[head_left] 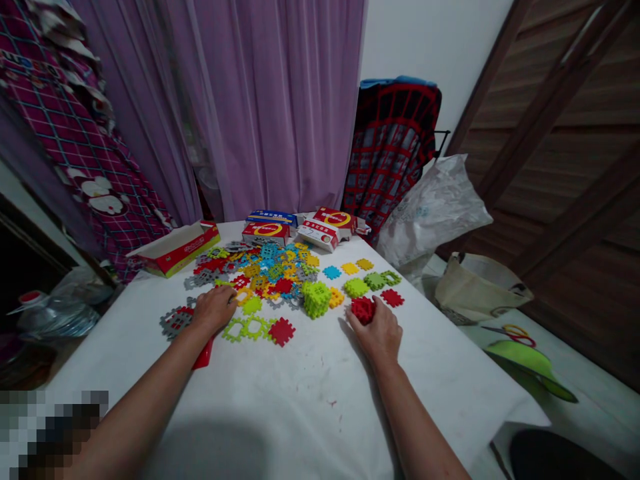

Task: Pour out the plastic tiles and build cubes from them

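My right hand (pixel 381 333) is closed around a red cube-like block (pixel 363 310) built from interlocking toothed pieces, low over the white table. My left hand (pixel 214 309) lies palm down at the near left edge of a pile of plastic interlocking pieces (pixel 270 270), its fingers loosely extended by an orange-yellow piece (pixel 243 297). Between the hands stands a lime-green built cube (pixel 316 299), with a small yellow assembly (pixel 336 297) beside it. Nearer to me lie a flat red piece (pixel 282 331) and joined lime-green frame pieces (pixel 246 328). Grey pieces (pixel 175 323) sit left of my left hand.
Loose flat pieces, among them a red one (pixel 393 297) and a green one (pixel 357 288), lie to the right. Small cartons (pixel 266 231) and an open red box (pixel 175 250) stand at the back. A plastic bag (pixel 433 207) hangs beyond the table's right edge.
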Available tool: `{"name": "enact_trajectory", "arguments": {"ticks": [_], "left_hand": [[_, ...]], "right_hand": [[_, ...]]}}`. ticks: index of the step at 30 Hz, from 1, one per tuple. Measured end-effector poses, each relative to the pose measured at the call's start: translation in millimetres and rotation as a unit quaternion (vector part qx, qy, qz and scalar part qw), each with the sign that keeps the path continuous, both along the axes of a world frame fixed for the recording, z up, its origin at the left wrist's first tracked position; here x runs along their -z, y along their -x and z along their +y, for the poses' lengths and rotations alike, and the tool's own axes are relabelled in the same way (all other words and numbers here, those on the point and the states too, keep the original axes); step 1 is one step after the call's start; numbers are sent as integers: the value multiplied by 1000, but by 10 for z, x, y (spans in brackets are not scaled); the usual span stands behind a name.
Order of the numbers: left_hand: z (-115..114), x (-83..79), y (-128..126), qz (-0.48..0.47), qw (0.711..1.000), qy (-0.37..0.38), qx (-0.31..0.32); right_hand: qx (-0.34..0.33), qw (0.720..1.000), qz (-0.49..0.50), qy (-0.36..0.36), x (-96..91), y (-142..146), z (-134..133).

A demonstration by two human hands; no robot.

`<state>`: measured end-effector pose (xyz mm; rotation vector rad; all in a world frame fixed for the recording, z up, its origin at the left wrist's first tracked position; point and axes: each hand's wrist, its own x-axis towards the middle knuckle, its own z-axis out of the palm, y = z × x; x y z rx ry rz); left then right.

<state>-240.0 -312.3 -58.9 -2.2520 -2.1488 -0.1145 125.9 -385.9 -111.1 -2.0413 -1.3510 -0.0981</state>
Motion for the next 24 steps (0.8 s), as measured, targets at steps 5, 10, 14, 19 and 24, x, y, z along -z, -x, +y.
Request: {"name": "enact_trajectory", "arguments": {"ticks": [5, 10, 14, 19, 24], "left_hand": [[9, 38, 23, -2, 1000, -2, -3], [10, 41, 56, 16, 1000, 17, 0], [15, 36, 75, 8, 1000, 18, 11], [39, 85, 110, 2, 1000, 12, 10], [50, 116, 128, -4, 1000, 4, 10]], "right_hand": [[-8, 1000, 13, 9, 3, -19, 11], [-28, 999, 41, -4, 48, -75, 24], [-37, 998, 51, -23, 84, -121, 31], [-41, 994, 73, -64, 103, -171, 23], [-27, 993, 96, -55, 105, -202, -2]]}}
